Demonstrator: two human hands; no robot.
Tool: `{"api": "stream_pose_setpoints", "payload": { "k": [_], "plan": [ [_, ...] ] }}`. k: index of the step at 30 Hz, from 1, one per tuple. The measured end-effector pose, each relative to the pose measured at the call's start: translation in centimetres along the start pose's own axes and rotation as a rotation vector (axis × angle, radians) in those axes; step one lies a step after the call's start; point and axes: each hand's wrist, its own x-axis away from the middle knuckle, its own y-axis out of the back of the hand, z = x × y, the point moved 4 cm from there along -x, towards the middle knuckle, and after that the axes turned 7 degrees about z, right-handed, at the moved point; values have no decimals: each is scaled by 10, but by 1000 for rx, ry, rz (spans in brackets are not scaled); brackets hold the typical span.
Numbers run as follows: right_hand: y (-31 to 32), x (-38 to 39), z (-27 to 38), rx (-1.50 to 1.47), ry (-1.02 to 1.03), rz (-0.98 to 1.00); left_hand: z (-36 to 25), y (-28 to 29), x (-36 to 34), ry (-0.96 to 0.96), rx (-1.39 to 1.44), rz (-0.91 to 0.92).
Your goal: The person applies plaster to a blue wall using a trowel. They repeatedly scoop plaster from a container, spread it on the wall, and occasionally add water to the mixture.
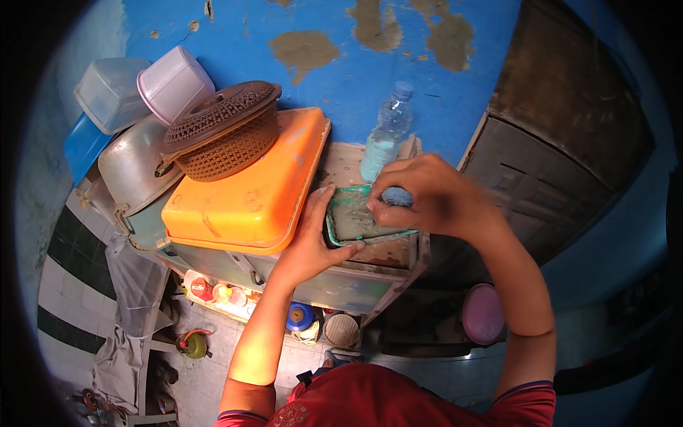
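Note:
A shallow green-rimmed container (351, 217) with a wet grey surface inside stands on a wooden cabinet top. My left hand (311, 238) grips it, fingers along its left side and thumb at the near edge. Over its right half, my right hand (427, 196) is closed around a light-blue rounded thing (396, 196); its kind is hard to make out. The fingertips of that hand are down close to the grey surface. Just behind the container stands an upright clear plastic bottle (385, 132) with a blue cap and pale blue-green contents in its lower part.
Left of the container, an upturned orange tub (235, 196) carries a brown woven-pattern lidded basket (224, 135). A metal pot (135, 171), a pale pink tub (174, 84) and a clear box (117, 92) crowd the far left. A dark door (548, 171) stands at right.

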Motion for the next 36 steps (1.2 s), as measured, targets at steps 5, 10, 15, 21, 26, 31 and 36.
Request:
{"api": "stream_pose_setpoints", "payload": {
  "k": [5,10,15,21,26,31,36],
  "plan": [
    [-10,6,-7,58,-7,-36,3,-1,2,21,-17,5],
    [-22,15,-14,-39,-85,-122,-2,2,-1,36,-102,25],
    [-32,38,8,-119,-251,-260,3,2,2,43,-113,27],
    [-27,65,9,-17,-267,-459,1,2,3,35,-143,16],
    [-51,53,20,61,-136,-411,1,1,4,17,-203,-21],
    [-32,58,20,7,-214,-392,3,-1,7,14,-148,-27],
    [-42,46,22,118,-154,-344,1,-2,7,46,-163,-22]
  ]
}}
